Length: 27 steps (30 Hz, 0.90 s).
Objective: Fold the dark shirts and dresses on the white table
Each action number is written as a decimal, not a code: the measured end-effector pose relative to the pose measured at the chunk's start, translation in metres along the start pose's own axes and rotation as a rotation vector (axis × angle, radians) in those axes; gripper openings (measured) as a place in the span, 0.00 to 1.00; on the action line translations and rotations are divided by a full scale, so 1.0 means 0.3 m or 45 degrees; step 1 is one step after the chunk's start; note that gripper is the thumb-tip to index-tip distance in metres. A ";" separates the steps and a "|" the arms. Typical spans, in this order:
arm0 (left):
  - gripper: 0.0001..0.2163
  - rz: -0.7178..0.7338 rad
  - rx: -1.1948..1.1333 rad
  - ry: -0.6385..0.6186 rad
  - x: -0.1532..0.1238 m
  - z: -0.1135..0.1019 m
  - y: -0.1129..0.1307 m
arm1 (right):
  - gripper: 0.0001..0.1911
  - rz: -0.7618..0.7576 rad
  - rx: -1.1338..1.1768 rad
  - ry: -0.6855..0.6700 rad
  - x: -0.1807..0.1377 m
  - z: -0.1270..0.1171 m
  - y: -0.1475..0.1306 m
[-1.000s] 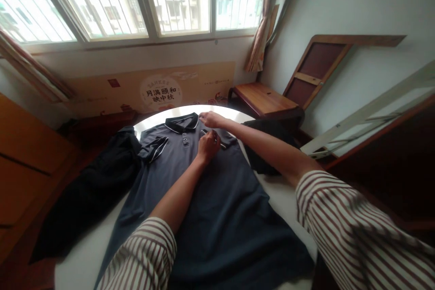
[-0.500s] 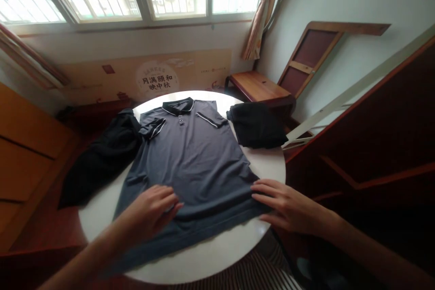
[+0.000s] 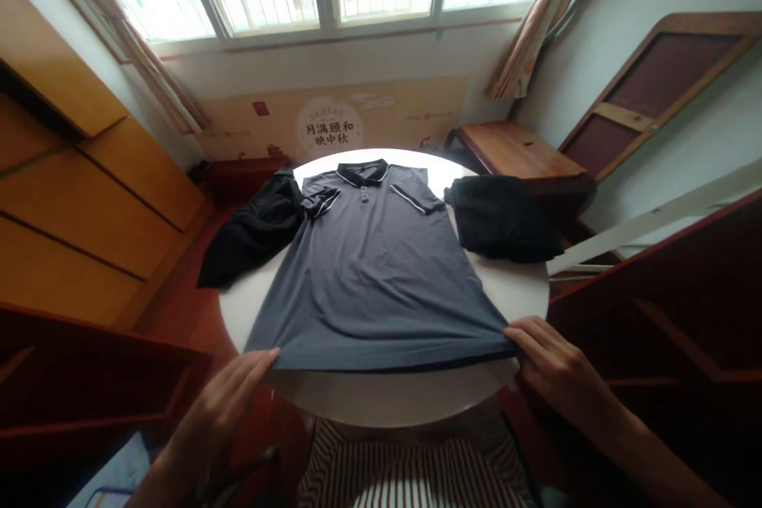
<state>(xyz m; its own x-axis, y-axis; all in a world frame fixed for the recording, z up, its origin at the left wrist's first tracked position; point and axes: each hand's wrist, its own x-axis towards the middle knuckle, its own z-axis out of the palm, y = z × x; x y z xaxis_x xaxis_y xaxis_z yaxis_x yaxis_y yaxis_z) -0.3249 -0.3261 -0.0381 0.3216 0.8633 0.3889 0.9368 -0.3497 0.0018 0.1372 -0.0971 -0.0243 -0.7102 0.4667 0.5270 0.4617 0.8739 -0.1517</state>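
Observation:
A grey-blue polo shirt [image 3: 381,278] with a black collar and white-edged sleeves lies face up on a round white table [image 3: 393,401], its collar at the far side. My left hand [image 3: 229,393] is closed on the near left corner of its hem. At the near right corner, my right hand [image 3: 551,361] pinches the hem between thumb and fingers. Between the two hands the hem is drawn fairly straight, while soft wrinkles cross the lower front.
Folded black clothing [image 3: 503,218] sits at the table's right. A loose black garment [image 3: 255,230] hangs over the left edge. Beyond stands a low wooden table [image 3: 517,149] near the window wall. A striped cloth [image 3: 410,468] shows below the near edge.
My left hand has moved from above the shirt to its left hem corner and gripped it. My right hand has closed on the right corner. The hem is now straighter; the view has shifted left.

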 end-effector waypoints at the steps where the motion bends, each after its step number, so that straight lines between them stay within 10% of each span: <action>1: 0.27 -0.008 -0.033 0.018 -0.010 -0.010 0.001 | 0.15 0.043 0.027 0.042 0.003 -0.007 -0.003; 17: 0.27 -0.049 -0.100 0.043 -0.139 0.029 0.009 | 0.38 -0.114 -0.016 -0.164 -0.228 0.008 0.066; 22: 0.11 -0.093 -0.300 0.071 0.075 -0.009 -0.041 | 0.29 -0.181 0.051 -0.263 -0.068 -0.045 0.034; 27: 0.11 -0.254 -0.204 0.080 0.508 0.043 -0.223 | 0.16 -0.240 0.291 -0.368 0.251 0.009 -0.050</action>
<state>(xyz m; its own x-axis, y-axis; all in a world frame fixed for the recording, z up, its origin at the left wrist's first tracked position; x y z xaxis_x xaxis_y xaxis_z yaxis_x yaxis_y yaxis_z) -0.3368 -0.1665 0.0091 0.1186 0.8984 0.4228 0.9455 -0.2323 0.2284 0.0755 -0.0747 0.0152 -0.9059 0.2862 0.3120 0.2027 0.9401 -0.2740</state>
